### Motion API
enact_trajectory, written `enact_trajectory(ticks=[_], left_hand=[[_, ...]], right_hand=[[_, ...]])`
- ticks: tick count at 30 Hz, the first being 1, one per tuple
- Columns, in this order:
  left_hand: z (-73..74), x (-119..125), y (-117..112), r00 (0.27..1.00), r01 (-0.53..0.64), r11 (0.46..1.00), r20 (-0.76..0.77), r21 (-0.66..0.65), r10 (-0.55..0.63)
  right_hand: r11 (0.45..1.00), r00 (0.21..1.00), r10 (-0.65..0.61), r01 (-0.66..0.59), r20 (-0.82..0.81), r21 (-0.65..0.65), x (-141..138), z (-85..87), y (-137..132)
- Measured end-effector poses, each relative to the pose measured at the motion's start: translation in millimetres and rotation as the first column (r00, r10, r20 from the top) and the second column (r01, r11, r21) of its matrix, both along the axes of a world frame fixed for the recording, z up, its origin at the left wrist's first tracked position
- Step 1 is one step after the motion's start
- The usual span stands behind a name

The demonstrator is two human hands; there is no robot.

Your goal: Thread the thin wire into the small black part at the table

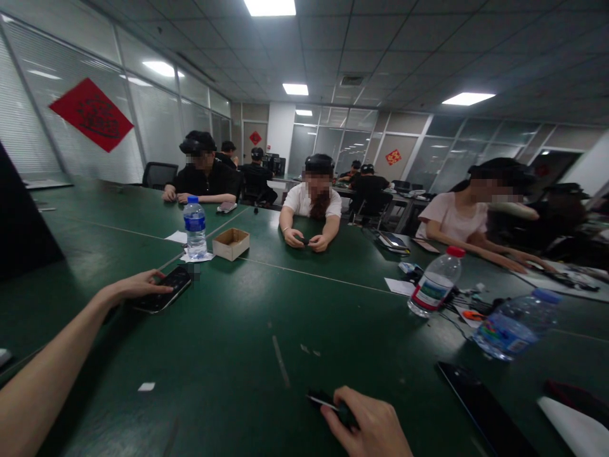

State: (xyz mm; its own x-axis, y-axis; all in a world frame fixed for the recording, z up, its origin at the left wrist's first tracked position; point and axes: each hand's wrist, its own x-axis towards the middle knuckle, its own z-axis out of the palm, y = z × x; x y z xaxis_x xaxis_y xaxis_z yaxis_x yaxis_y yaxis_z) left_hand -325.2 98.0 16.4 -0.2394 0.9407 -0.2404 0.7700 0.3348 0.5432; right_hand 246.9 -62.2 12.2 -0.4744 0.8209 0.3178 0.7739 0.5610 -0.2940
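Note:
On the left, my left hand (137, 284) is closed on a black smartphone (177, 284), thumb over its face and the other fingers towards its far edge. Whether the phone is lifted or rests on the table I cannot tell. At the bottom, right of the middle, my right hand (368, 422) pinches a small black object with a thin pale metallic strip (320, 398). Its kind is unclear and the fingers hide part of it. A second black phone (480, 406) lies to the right of that hand.
The green table (228, 355) carries a blue-capped water bottle (195, 231) and a small open cardboard box (231, 245). At right stand a red-capped bottle (435, 282) and another bottle (516, 325), near cables. Across the table a person (311, 206) handles a small dark item; other people sit around.

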Motion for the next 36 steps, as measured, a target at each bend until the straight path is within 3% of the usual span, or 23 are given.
enact_trajectory(ticks=[3, 15, 23, 29, 36], left_hand=[[3.3, 3, -2, 0.998, 0.000, 0.992, 0.066, -0.126, 0.009], [2.3, -6, -3, 0.978, -0.016, 0.989, 0.205, -0.149, 0.047], [0.1, -10, -2, 0.991, 0.006, 0.999, 0.132, -0.039, -0.001], [-1.4, -14, -6, 0.987, 0.024, 0.999, 0.161, -0.034, -0.018], [-9.8, -6, 14, 0.995, -0.073, 0.996, -0.068, 0.048, 0.076]], right_hand=[[1.000, 1.000, -0.003, 0.003, 0.001, -0.003, 0, 1.4, -1], [1.000, 1.000, 0.005, -0.005, -0.003, 0.018, 1, -2.5, 1], [1.000, 1.000, 0.003, -0.003, -0.003, 0.000, 1, -3.6, 3], [0.999, 1.000, 0.008, -0.008, 0.007, -0.047, 2, -6.8, 3], [1.000, 1.000, 0.005, -0.005, 0.008, 0.001, 3, -9.3, 6]])
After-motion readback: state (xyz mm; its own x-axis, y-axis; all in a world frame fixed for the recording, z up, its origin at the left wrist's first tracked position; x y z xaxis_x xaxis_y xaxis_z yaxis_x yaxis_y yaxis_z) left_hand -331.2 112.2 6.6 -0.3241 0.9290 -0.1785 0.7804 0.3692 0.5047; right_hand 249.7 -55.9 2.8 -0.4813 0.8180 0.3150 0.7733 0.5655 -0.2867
